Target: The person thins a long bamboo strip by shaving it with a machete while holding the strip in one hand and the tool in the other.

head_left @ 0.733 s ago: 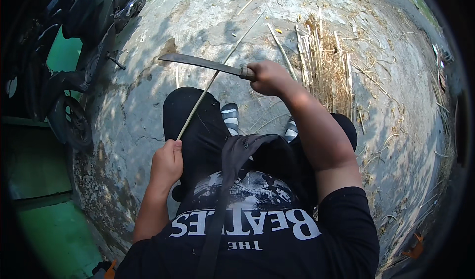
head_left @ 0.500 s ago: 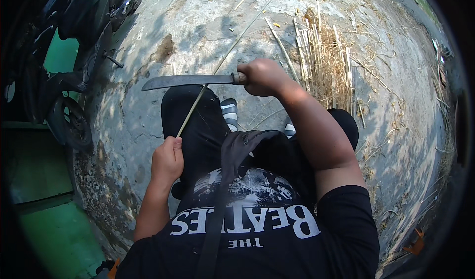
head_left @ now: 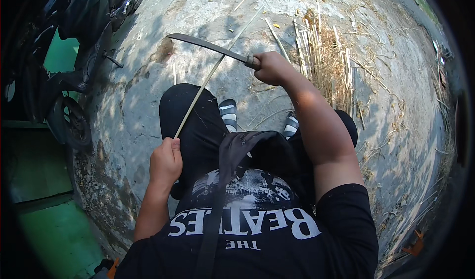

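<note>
My left hand is closed around the near end of a long, thin bamboo strip. The strip slants away over my left knee toward the upper middle, its far end reaching out above the ground. In my right hand is the handle of a machete, with its long dark blade pointing left and a little away from me. The blade crosses the strip beyond my knee, and appears to rest on it. My fingers hide most of the machete's handle.
Split bamboo pieces and pale shavings lie heaped on the rough concrete ahead to the right. Another strip lies beside the heap. Motorcycles stand at the left. My sandalled feet are between my knees.
My right hand has moved the machete away from me along the strip, and the blade's tip has swung farther forward. My left hand has barely moved.
</note>
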A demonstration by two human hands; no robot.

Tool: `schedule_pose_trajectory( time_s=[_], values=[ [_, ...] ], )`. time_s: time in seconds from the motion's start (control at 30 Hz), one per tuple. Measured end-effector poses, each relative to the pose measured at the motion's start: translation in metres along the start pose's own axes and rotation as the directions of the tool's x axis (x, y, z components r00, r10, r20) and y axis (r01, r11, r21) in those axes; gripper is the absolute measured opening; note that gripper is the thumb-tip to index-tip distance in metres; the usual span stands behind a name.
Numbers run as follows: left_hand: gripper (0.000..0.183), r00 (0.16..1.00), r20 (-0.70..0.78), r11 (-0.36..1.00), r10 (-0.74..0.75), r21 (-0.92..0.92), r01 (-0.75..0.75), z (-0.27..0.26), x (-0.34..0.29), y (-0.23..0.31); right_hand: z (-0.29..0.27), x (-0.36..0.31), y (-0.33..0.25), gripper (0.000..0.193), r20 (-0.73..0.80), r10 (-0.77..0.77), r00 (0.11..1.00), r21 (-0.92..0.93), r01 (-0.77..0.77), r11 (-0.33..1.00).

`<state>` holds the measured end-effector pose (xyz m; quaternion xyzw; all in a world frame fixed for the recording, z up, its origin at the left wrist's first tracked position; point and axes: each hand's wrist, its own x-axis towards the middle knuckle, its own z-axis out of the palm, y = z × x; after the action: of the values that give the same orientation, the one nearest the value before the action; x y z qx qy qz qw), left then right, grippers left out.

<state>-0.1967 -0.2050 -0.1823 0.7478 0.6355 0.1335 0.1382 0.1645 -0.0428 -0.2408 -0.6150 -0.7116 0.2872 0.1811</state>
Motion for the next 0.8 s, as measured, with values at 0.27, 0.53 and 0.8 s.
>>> schedule_pose_trajectory(
  time_s=[0.27, 0.53, 0.8],
  values=[
    [0.036, 1.0, -0.007, 0.994, -0.012, 0.109, 0.012, 0.005, -0.004, -0.002, 0.006, -0.024, -0.056, 0.02, 0.116, -0.199, 0.973, -0.231, 0.222, 0.947],
    [0.034, 1.0, 0.02, 0.985, -0.001, 0.175, -0.002, 0.002, -0.001, -0.005, 0.002, 0.003, 0.021, 0.029, -0.02, 0.16, 0.987, -0.064, -0.161, 0.985],
    [0.036, 1.0, 0.007, 0.998, -0.004, 0.068, 0.004, 0.005, -0.003, -0.011, -0.013, -0.014, -0.016, 0.019, 0.017, -0.032, 0.999, -0.256, 0.036, 0.966]
  ],
)
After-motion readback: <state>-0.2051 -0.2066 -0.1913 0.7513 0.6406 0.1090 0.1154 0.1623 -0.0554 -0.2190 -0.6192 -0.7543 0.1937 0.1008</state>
